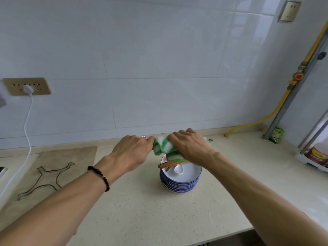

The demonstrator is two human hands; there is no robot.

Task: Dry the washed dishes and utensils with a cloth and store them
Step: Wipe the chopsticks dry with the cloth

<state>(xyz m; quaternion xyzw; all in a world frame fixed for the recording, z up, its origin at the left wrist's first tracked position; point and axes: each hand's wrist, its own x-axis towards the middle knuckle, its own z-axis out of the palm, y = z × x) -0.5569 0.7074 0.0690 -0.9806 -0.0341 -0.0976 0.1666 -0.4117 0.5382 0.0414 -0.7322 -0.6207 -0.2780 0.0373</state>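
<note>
Above plate stack (180,181), cloth (164,148) stretched between left hand (132,150) and right hand (190,146).

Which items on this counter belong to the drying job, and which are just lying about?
Job:
- green-and-white cloth, gripped by left hand and right hand
- stack of blue-rimmed white plates
- brown wooden chopsticks
- white ceramic spoon

Lying about:
- wire trivet
- white charger cable
- yellow gas hose
- small green packet

Hands (131,150) (190,145) around green cloth (164,148)
</note>
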